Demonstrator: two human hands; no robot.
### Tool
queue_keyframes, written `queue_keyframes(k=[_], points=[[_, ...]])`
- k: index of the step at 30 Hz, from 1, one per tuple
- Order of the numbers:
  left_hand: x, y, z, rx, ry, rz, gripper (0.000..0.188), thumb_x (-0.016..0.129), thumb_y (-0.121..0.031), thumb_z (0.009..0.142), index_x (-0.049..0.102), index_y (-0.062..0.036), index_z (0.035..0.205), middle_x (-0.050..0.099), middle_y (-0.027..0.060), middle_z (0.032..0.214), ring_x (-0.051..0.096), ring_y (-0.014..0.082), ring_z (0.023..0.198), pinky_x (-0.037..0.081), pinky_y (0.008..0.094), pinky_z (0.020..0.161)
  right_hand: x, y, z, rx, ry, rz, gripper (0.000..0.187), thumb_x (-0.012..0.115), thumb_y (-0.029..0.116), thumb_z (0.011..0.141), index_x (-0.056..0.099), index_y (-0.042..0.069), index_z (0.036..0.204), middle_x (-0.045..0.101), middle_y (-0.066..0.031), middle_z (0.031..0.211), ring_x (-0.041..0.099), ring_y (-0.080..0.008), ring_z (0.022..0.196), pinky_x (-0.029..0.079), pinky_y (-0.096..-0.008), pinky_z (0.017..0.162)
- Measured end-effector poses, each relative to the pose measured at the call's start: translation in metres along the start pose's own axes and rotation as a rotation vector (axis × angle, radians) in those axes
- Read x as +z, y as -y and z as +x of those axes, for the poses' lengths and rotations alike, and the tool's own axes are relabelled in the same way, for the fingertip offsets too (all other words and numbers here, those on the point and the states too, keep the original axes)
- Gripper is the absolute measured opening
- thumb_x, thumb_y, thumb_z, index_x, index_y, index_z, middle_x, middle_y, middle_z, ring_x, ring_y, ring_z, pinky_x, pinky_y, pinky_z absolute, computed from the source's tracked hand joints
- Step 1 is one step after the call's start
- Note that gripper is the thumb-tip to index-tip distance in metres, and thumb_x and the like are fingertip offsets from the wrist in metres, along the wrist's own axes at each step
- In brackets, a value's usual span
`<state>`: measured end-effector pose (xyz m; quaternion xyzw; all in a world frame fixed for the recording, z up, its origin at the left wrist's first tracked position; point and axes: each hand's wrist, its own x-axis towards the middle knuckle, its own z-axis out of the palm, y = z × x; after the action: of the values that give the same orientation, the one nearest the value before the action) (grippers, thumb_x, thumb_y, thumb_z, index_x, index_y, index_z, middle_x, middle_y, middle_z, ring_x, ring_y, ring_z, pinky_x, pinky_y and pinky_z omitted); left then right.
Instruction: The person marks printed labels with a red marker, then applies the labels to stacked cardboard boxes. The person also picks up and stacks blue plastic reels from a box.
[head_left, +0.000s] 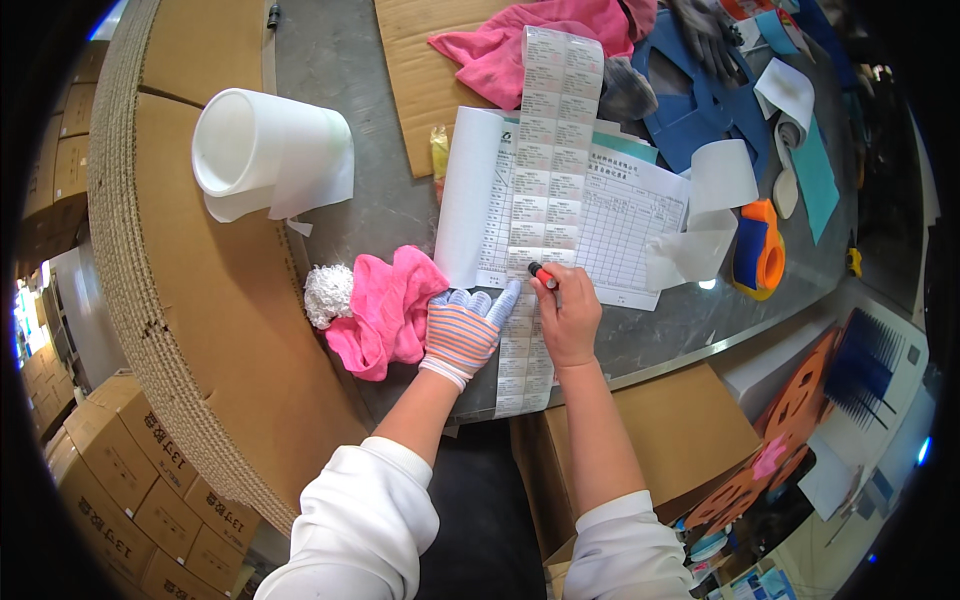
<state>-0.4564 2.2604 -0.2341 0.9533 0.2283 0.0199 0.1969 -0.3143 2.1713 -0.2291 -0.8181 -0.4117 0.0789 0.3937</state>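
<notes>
A long strip of printed labels point(545, 185) runs down over a form sheet point(625, 225) to the table's near edge. My left hand point(463, 330), in a striped knit glove, lies against the strip's left side, its fingers outstretched and holding nothing. The bare right hand point(570, 320) is closed round a red marker point(547, 279); the marker's black end lies over the labels, and whether it touches them is unclear. Left of the glove, a pink cloth point(385, 310) is bunched up beside a crumpled white cloth point(329, 296). The form's left edge curls into a roll.
A white roll point(228, 145) stands to the left, next to stacked cardboard point(200, 300). At right are an orange tape dispenser point(768, 250), loose white film point(692, 258) and blue cut-out pieces point(690, 110). An open cardboard box point(670, 430) sits below the table edge.
</notes>
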Motion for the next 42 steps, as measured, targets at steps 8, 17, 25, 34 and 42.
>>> queue_keyframes(k=[8, 17, 25, 34, 42], points=[[0.001, 0.001, 0.002, 0.024, -0.081, -0.031, 0.039, 0.059, -0.012, 0.08, 0.066, -0.016, 0.119, 0.066, 0.0074, 0.089, 0.063, 0.0284, 0.074, 0.048, 0.0444, 0.062, -0.002, 0.002, 0.002, -0.007, 0.028, -0.003, 0.023, 0.076, 0.011, 0.083, 0.063, 0.008, 0.101, 0.06, -0.0049, 0.08, 0.059, -0.0229, 0.072, 0.049, -0.0337, 0.062], [0.002, 0.0, 0.0, 0.004, -0.032, -0.021, 0.041, 0.06, -0.012, 0.081, 0.065, -0.0166, 0.121, 0.066, 0.0071, 0.089, 0.062, 0.0284, 0.073, 0.047, 0.0447, 0.062, 0.004, 0.005, 0.005, -0.045, 0.045, -0.059, 0.021, 0.075, 0.007, 0.083, 0.064, 0.008, 0.101, 0.058, -0.0062, 0.08, 0.057, -0.0231, 0.071, 0.048, -0.0338, 0.062], [0.003, 0.003, -0.002, 0.038, -0.074, -0.005, 0.049, 0.06, -0.012, 0.077, 0.065, -0.0184, 0.126, 0.066, 0.0065, 0.091, 0.062, 0.0279, 0.077, 0.048, 0.0444, 0.066, 0.0, -0.003, 0.003, 0.034, 0.033, -0.032, 0.017, 0.073, 0.011, 0.086, 0.063, 0.009, 0.1, 0.059, -0.0053, 0.082, 0.057, -0.0221, 0.072, 0.048, -0.0331, 0.062], [0.004, 0.002, 0.0, 0.037, -0.065, 0.03, 0.046, 0.06, -0.012, 0.078, 0.066, -0.0183, 0.123, 0.063, 0.0048, 0.079, 0.061, 0.0256, 0.07, 0.047, 0.0438, 0.063, -0.03, -0.018, -0.011, 0.166, -0.061, 0.039, 0.017, 0.072, 0.011, 0.089, 0.064, 0.008, 0.105, 0.061, -0.0051, 0.084, 0.059, -0.0183, 0.071, 0.05, -0.0293, 0.063], [0.005, 0.003, -0.001, 0.028, -0.063, -0.008, 0.046, 0.06, -0.012, 0.078, 0.066, -0.0175, 0.124, 0.064, 0.0054, 0.083, 0.062, 0.0256, 0.072, 0.048, 0.0429, 0.064, -0.024, -0.019, -0.007, 0.114, -0.003, -0.034, 0.02, 0.073, 0.012, 0.088, 0.065, 0.01, 0.106, 0.06, -0.0046, 0.079, 0.059, -0.0189, 0.068, 0.05, -0.03, 0.061]])
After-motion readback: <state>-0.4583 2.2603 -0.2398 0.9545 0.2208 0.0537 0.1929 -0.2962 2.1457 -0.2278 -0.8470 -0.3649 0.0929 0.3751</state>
